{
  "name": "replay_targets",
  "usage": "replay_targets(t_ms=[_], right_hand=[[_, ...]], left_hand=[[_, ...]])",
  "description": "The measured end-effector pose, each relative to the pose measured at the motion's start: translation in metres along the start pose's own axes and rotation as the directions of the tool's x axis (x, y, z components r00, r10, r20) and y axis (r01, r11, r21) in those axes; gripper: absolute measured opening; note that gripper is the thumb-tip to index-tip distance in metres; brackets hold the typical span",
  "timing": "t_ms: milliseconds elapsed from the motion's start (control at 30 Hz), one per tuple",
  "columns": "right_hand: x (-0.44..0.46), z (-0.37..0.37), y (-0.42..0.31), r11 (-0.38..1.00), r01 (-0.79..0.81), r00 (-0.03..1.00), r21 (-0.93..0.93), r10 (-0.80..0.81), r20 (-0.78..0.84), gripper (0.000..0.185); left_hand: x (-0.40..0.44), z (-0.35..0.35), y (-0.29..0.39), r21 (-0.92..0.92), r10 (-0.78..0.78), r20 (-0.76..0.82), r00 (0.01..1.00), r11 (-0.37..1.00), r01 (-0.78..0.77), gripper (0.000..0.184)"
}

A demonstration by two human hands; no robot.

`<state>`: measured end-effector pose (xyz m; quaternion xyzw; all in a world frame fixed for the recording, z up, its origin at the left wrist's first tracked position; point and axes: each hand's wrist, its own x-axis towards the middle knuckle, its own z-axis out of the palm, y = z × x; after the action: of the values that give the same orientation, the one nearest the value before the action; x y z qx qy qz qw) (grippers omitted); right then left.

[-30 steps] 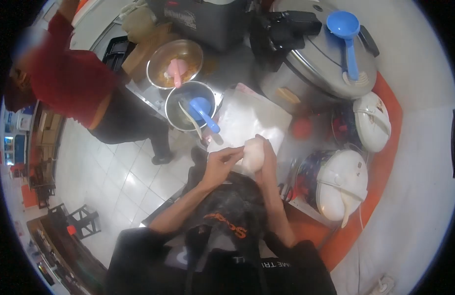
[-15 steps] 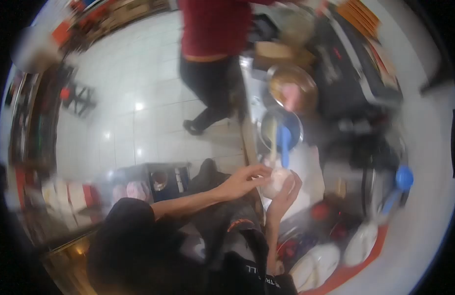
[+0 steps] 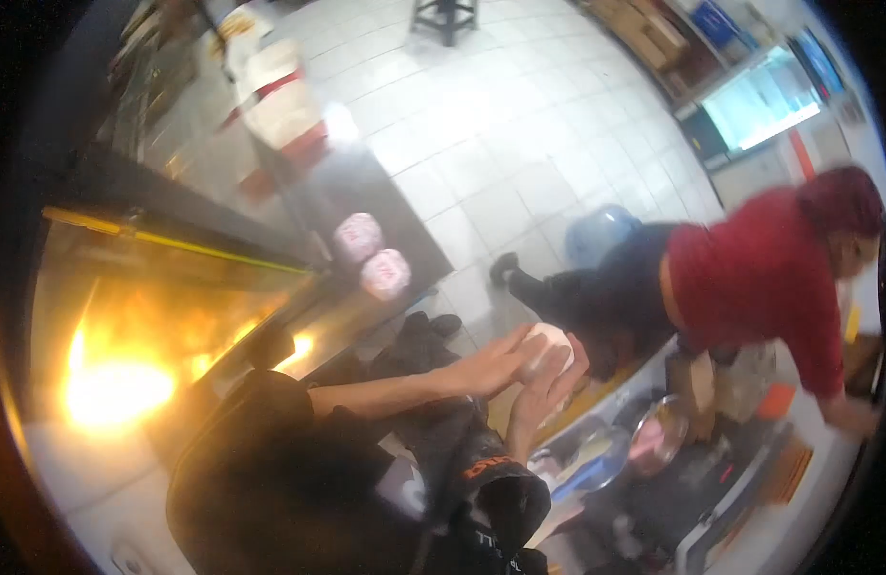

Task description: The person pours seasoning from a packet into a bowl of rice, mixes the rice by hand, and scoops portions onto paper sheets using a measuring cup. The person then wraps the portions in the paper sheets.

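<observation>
A round, white paper-wrapped bundle point(image 3: 550, 341) sits between my two hands, in front of my body. My left hand point(image 3: 500, 362) is closed around its left side. From below and the right, my right hand point(image 3: 550, 388) cups it with curled fingers. Paper covers the bundle, so its contents are hidden. On the dark counter point(image 3: 405, 206) to the left lie two round bundles, the farther one point(image 3: 358, 237) and the nearer one point(image 3: 385, 274), in white paper with pink print.
A co-worker in a red top point(image 3: 740, 264) leans over the worktop at right. There, a blue-handled utensil point(image 3: 591, 474) rests in a metal bowl, beside another bowl point(image 3: 671, 422) with something pink. A glass case point(image 3: 156, 335) glows orange at left. A stool point(image 3: 445, 17) stands far back.
My view has swung left, away from the worktop, toward the counter and lit case. Both hands still hold the wrapped bundle, now away from the bowls. The co-worker is bending over farther.
</observation>
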<state>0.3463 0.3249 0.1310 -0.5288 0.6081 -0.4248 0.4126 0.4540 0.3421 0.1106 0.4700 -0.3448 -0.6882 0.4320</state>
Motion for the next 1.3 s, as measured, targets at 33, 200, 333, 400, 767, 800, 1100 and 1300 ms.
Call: replay_targets(t_ms=[33,200,333,400,767,800,1100,1300], right_hand=[[0.004,0.013,-0.005,1.000,0.000,0.996,0.022,-0.001,0.084,0.041],[0.038,0.065,-0.006,0.997,0.056,0.904,0.052,-0.072,0.422,0.045],[0.074,0.176,-0.019,0.972,0.222,0.758,0.071,-0.218,0.615,0.053],[0.080,0.230,-0.042,0.957,0.289,0.634,-0.011,-0.183,0.752,0.054],[0.081,0.429,0.016,0.722,0.655,0.072,0.222,-0.351,0.934,0.050],[0.084,0.434,0.026,0.688,0.694,0.050,0.210,-0.337,0.940,0.050],[0.112,0.430,0.035,0.403,0.897,0.102,0.181,-0.588,0.803,0.050],[0.140,0.314,0.005,0.912,0.335,0.591,0.236,-0.399,0.701,0.045]], left_hand=[[-0.011,-0.010,0.013,-0.061,-0.022,-0.104,0.994,0.998,0.015,0.081],[-0.023,-0.035,-0.002,-0.347,0.033,-0.455,0.890,0.914,-0.211,0.065],[-0.060,-0.072,-0.015,-0.173,0.062,-0.656,0.752,0.958,-0.230,0.065],[-0.078,-0.082,-0.032,-0.190,0.010,-0.689,0.725,0.963,-0.193,0.059],[-0.133,-0.071,-0.085,-0.369,-0.193,-0.772,0.605,0.912,-0.179,0.050],[-0.136,-0.071,-0.092,-0.368,-0.214,-0.794,0.569,0.914,-0.169,0.050],[-0.124,-0.073,-0.060,-0.364,-0.190,-0.800,0.570,0.908,-0.208,0.047],[-0.105,-0.064,-0.049,-0.308,-0.133,-0.726,0.675,0.940,-0.146,0.039]])
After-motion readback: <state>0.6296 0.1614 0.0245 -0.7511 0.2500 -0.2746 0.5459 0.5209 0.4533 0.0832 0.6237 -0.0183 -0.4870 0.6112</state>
